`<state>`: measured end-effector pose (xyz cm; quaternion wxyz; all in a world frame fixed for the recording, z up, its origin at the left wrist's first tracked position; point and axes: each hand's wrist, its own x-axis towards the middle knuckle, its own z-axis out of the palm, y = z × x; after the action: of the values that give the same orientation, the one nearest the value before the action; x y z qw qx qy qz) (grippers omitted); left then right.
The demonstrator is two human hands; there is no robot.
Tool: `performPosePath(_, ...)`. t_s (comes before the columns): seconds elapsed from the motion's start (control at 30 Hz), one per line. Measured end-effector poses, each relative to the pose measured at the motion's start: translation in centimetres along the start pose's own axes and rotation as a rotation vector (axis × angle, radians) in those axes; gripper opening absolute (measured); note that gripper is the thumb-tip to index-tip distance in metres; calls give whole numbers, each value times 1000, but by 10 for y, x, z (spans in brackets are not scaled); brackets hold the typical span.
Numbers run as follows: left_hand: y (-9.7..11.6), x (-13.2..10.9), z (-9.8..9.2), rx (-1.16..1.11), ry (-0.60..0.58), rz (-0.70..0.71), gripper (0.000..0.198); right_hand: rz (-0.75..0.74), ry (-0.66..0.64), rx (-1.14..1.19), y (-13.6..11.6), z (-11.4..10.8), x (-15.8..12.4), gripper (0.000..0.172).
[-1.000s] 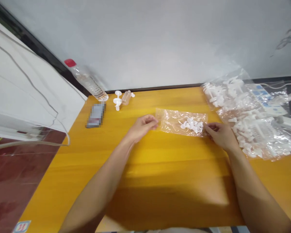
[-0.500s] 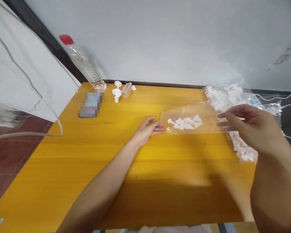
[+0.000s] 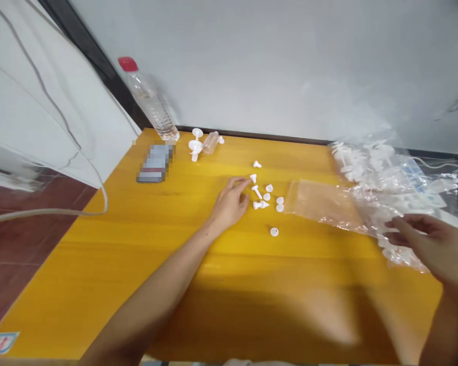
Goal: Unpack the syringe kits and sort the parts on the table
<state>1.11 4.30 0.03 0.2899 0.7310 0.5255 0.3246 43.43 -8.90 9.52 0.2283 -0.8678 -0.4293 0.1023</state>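
My left hand (image 3: 231, 201) rests flat on the yellow table (image 3: 175, 244), fingers stretched toward several small white plastic pieces (image 3: 265, 195) scattered just to its right. One round piece (image 3: 274, 232) lies apart, nearer me. My right hand (image 3: 429, 246) hovers at the right, fingers pinched on the end of a small clear plastic bag (image 3: 320, 203), which hangs limp and looks emptied. Behind it lies a large clear bag of white plastic parts (image 3: 377, 168).
At the table's far left stand a tilted clear water bottle with a red cap (image 3: 148, 99), a blurred dark phone (image 3: 154, 162), and a small clear vial with white plungers (image 3: 204, 144). A white wall (image 3: 270, 61) backs the table. A grey cable (image 3: 61, 211) hangs left.
The white pieces have spilled out of the small bag onto the table by my left hand. My right hand pulled the bag rightward and lower; my left hand let go of its end.
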Motion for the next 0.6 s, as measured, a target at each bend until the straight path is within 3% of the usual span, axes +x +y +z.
performPosePath(0.07, -5, 10, -3, 100, -88, 160, 52, 80, -35, -140, 12, 7, -6, 31)
performPosePath(0.13, -8, 19, -6, 189, -190, 262, 49, -8, 65, -259, 6, 17, -16, 33)
performPosePath(0.2, -9, 25, -10, 256, -257, 296, 42, -226, 147, -217, -23, 34, -26, 38)
performPosePath(0.27, -9, 28, -18, 288, -269, 284, 33, -449, 15, -50, -70, 59, -28, 40)
performPosePath(0.33, -11, 30, -30, 292, -217, 224, 26, -589, -166, 6, -126, 91, -15, 37)
performPosePath(0.43, -19, 39, -51, 239, -60, 61, 26, -747, -280, -69, -201, 144, 24, 38)
performPosePath(0.5, -26, 53, -64, 216, 56, -22, 27, -853, -377, -102, -232, 175, 51, 35)
performPosePath(0.6, -39, 82, -77, 265, 201, -43, 23, -905, -444, -94, -256, 207, 79, 23)
